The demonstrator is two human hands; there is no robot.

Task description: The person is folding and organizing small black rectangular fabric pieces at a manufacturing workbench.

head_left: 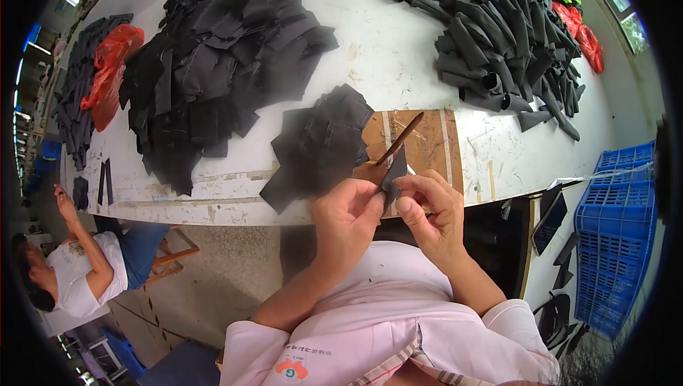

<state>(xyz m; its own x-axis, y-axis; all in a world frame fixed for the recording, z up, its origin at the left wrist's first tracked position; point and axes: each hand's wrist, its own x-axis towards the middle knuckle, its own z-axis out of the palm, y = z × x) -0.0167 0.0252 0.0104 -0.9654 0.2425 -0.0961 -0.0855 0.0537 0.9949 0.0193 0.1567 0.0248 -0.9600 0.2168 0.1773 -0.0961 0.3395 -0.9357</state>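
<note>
Both hands pinch a small piece of black fabric [393, 176] in front of my chest, at the table's near edge. My left hand [346, 219] is closed on its left side, thumb against fingers. My right hand [435, 214] grips the other side between thumb and bent fingers. Just beyond the fabric a dark brown pointed stick [403, 137] slants up to the right; whether it touches the cloth I cannot tell. Beneath the stick lies a brown wooden board [434, 144]. A small heap of flat black fabric pieces [320, 140] lies left of the board.
A large pile of flat black pieces [228, 59] covers the table's left; rolled black tubes [491, 30] are heaped at the far right. Red plastic bags [110, 73] lie beside the piles. Blue crates [615, 236] stand at the right. Another person [85, 272] sits at the left.
</note>
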